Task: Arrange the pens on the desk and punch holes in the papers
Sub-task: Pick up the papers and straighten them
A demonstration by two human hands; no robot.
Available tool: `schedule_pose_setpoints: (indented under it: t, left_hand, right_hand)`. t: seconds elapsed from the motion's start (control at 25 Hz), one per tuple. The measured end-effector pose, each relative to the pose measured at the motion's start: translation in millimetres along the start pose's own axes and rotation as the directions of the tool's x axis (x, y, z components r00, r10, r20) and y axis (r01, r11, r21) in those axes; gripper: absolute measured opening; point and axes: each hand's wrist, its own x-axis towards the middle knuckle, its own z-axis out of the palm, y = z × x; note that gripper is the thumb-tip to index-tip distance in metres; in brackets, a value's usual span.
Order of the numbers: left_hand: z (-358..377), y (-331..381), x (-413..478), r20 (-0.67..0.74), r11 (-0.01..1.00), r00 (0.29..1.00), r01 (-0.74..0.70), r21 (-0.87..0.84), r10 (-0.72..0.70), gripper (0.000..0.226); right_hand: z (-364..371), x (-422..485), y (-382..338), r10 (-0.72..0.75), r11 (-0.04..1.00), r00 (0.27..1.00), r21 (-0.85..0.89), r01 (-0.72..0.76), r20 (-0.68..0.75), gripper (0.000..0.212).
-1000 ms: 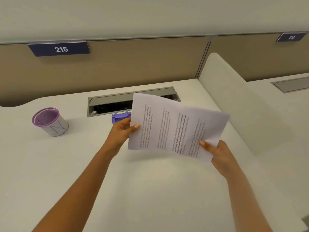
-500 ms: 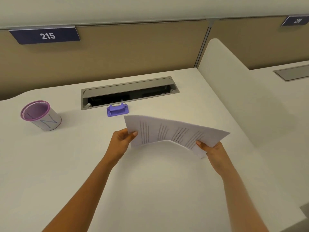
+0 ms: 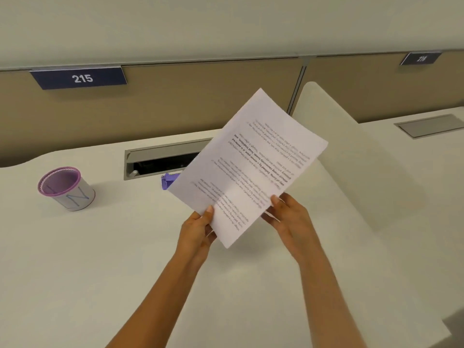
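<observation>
Left hand (image 3: 198, 231) and right hand (image 3: 291, 217), fingers (image 3: 209, 212) pinching the near corner, raise the printed papers (image 3: 251, 167) again above the table (image 3: 100, 259), tilted toward one o'clock, likely squaring them for the purple hole punch (image 3: 168, 180).

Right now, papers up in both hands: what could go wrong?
The papers are pinched only near their bottom edge by the left hand and right hand; sheets may fan out of line.
They hide most of the purple punch beside the open cable slot; lowering blind could nudge it in.
</observation>
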Motion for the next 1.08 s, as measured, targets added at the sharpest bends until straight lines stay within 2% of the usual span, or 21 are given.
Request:
schedule_pose_setpoints:
  t: [0.16,0.28,0.36,0.44,0.48,0.56,0.72,0.92,1.08]
  left_hand:
    - [5,-16,-5,0.026,0.999,0.999,0.039,0.013,-0.040,0.015]
    - [-16,11,5,0.012,0.978,0.993,-0.114,0.172,0.114,0.027]
    - [-24,41,12,0.071,0.893,0.970,-0.241,0.380,0.232,0.042]
    - [-16,65,13,0.192,0.763,0.947,-0.321,0.561,0.258,0.046]
    - [-8,72,13,0.258,0.721,0.934,-0.356,0.595,0.248,0.043]
    - [6,76,12,0.352,0.722,0.902,-0.417,0.552,0.252,0.029]
    - [4,66,8,0.334,0.801,0.896,-0.421,0.425,0.294,0.021]
    - [-15,32,5,0.297,0.793,0.926,-0.359,0.492,0.235,0.027]
    - [-10,28,7,0.280,0.791,0.927,-0.363,0.492,0.251,0.025]
  right_hand:
    - [29,6,-8,-0.090,0.996,0.991,-0.031,0.087,-0.101,0.024]
    - [15,10,-18,-0.136,0.977,0.984,-0.180,0.114,-0.116,0.024]
    - [5,11,-25,-0.151,0.953,0.984,-0.278,0.118,-0.099,0.024]
    - [0,12,-27,-0.127,0.932,0.990,-0.349,0.098,-0.060,0.019]
    - [0,12,-27,-0.114,0.923,0.993,-0.374,0.092,-0.037,0.018]
    - [0,14,-24,-0.106,0.914,0.994,-0.395,0.098,0.002,0.018]
    - [0,14,-18,-0.109,0.921,0.994,-0.375,0.108,0.020,0.018]
    - [-11,7,11,0.001,0.923,1.000,-0.386,-0.003,-0.005,0.027]
    - [-14,8,17,0.014,0.917,0.999,-0.398,-0.026,-0.032,0.029]
